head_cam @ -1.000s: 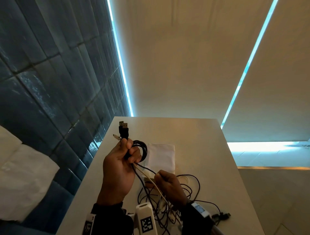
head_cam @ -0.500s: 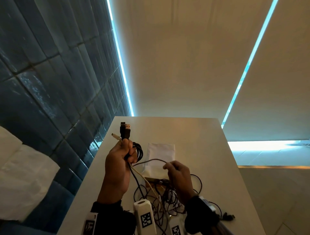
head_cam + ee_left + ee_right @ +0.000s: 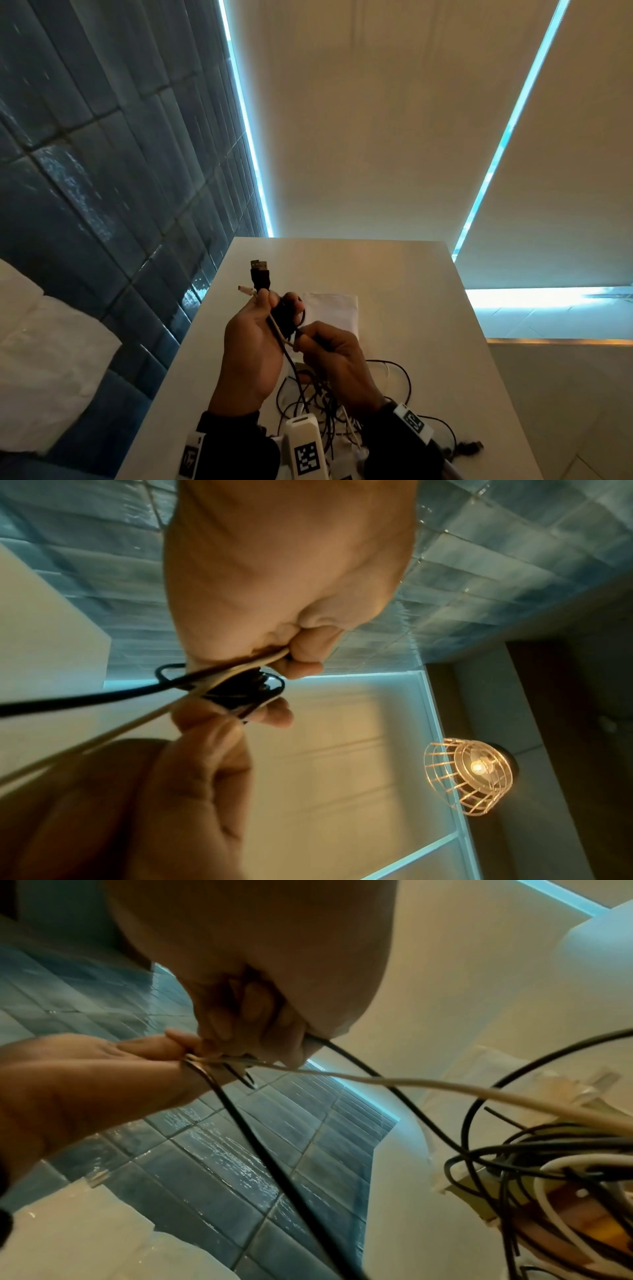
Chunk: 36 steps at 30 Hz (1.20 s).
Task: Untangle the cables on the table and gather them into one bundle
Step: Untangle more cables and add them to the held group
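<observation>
- Left hand (image 3: 251, 346), centre frame: fingers curled round the small coil of black cable (image 3: 286, 317); two black USB plugs (image 3: 259, 274) stick up above the fist.
- Right hand (image 3: 334, 356) just beside it, pinching a thin black cable (image 3: 359, 1066) against the coil.
- Loose tangle of black and white cables (image 3: 322, 394) lies on the pale table (image 3: 394, 274), lower centre.
- Risk: the cream cable (image 3: 445, 1088) runs taut into the tangle; pulling may tighten knots or drag the pile.

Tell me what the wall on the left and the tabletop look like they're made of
The wall looks like glazed ceramic tile: dark blue-grey rectangles with grout lines and wet-looking streaky glints. The tabletop looks like a smooth matte laminate or painted board, pale cream, with only soft, diffuse reflections; which of the two I cannot tell.
</observation>
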Each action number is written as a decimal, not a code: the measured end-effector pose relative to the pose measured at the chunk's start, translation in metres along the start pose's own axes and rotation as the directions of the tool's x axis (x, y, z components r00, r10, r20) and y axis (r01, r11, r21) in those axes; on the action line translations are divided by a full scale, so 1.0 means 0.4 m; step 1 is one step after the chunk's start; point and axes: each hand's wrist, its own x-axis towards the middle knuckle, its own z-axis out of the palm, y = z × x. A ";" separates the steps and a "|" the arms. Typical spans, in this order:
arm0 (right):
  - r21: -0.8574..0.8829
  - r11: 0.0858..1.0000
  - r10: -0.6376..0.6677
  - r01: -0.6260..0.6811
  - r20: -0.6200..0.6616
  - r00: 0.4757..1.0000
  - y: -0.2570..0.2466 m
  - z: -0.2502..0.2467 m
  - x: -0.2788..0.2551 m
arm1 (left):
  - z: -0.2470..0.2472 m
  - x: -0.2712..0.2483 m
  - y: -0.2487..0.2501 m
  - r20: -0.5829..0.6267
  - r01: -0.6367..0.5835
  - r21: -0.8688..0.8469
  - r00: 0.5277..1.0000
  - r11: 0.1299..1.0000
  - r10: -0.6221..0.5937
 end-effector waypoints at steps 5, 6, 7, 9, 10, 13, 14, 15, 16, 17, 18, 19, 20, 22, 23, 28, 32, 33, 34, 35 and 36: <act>-0.030 0.999 0.044 -0.043 0.050 0.998 0.046 -0.013 -0.001 | -0.011 0.007 0.012 0.034 -0.062 -0.115 0.997 0.991 0.066; -0.035 0.998 0.053 -0.051 0.050 0.997 0.057 -0.017 -0.001 | -0.010 0.007 0.013 0.039 -0.070 -0.122 0.996 0.990 0.075; -0.038 0.997 0.063 -0.061 0.053 0.997 0.067 -0.022 -0.001 | -0.010 0.006 0.014 0.043 -0.075 -0.124 0.996 0.989 0.081; -0.032 0.996 0.081 -0.080 0.054 0.995 0.086 -0.032 -0.002 | -0.009 0.002 0.013 0.047 -0.085 -0.115 0.995 0.990 0.091; -0.032 0.996 0.088 -0.087 0.051 0.995 0.093 -0.035 -0.003 | -0.007 0.000 0.014 0.052 -0.089 -0.107 0.994 0.990 0.095; -0.050 0.992 0.119 -0.118 0.027 0.992 0.114 -0.045 -0.003 | -0.002 -0.007 0.016 0.078 -0.100 -0.077 0.991 0.992 0.106; -0.058 0.989 0.137 -0.136 0.013 0.991 0.120 -0.048 -0.003 | -0.001 -0.009 0.018 0.086 -0.109 -0.059 0.990 0.992 0.114; -0.068 0.986 0.152 -0.152 0.000 0.988 0.128 -0.052 -0.005 | -0.001 -0.011 0.019 0.093 -0.119 -0.040 0.988 0.992 0.122; -0.080 0.983 0.166 -0.166 -0.008 0.986 0.135 -0.055 -0.007 | -0.001 -0.013 0.019 0.099 -0.125 -0.025 0.987 0.992 0.127; -0.090 0.981 0.174 -0.174 -0.014 0.985 0.143 -0.058 -0.009 | -0.001 -0.014 0.019 0.104 -0.127 -0.017 0.986 0.992 0.128; -0.096 0.978 0.185 -0.186 -0.022 0.983 0.150 -0.060 -0.012 | -0.001 -0.015 0.018 0.107 -0.125 -0.013 0.986 0.992 0.125; -0.097 0.976 0.194 -0.196 -0.031 0.980 0.156 -0.063 -0.013 | -0.001 -0.016 0.018 0.109 -0.121 -0.013 0.987 0.993 0.121; -0.102 0.973 0.206 -0.209 -0.042 0.978 0.159 -0.064 -0.014 | -0.001 -0.016 0.019 0.109 -0.117 -0.015 0.987 0.993 0.118; -0.119 0.967 0.217 -0.223 -0.065 0.974 0.170 -0.066 -0.014 | -0.004 -0.017 0.021 0.108 -0.117 -0.025 0.987 0.993 0.119; -0.126 0.965 0.221 -0.229 -0.077 0.972 0.177 -0.068 -0.013 | -0.006 -0.018 0.022 0.108 -0.117 -0.033 0.987 0.993 0.120; -0.113 0.955 0.267 -0.275 -0.085 0.960 0.202 -0.077 -0.013 | -0.009 -0.024 0.031 0.095 -0.114 -0.057 0.988 0.992 0.119; -0.117 0.942 0.302 -0.316 -0.120 0.946 0.223 -0.080 -0.011 | -0.003 -0.032 0.039 0.100 -0.126 -0.036 0.987 0.991 0.129; -0.117 0.938 0.309 -0.326 -0.144 0.940 0.230 -0.082 -0.010 | -0.003 -0.033 0.041 0.098 -0.128 -0.032 0.987 0.991 0.131; -0.116 0.937 0.311 -0.330 -0.155 0.938 0.228 -0.081 -0.011 | -0.002 -0.034 0.043 0.096 -0.129 -0.029 0.987 0.991 0.131; -0.117 0.939 0.305 -0.325 -0.157 0.939 0.231 -0.083 -0.010 | -0.003 -0.036 0.045 0.093 -0.130 -0.027 0.987 0.991 0.132; -0.117 0.936 0.313 -0.331 -0.152 0.938 0.237 -0.085 -0.009 | -0.004 -0.036 0.046 0.092 -0.133 -0.027 0.987 0.991 0.135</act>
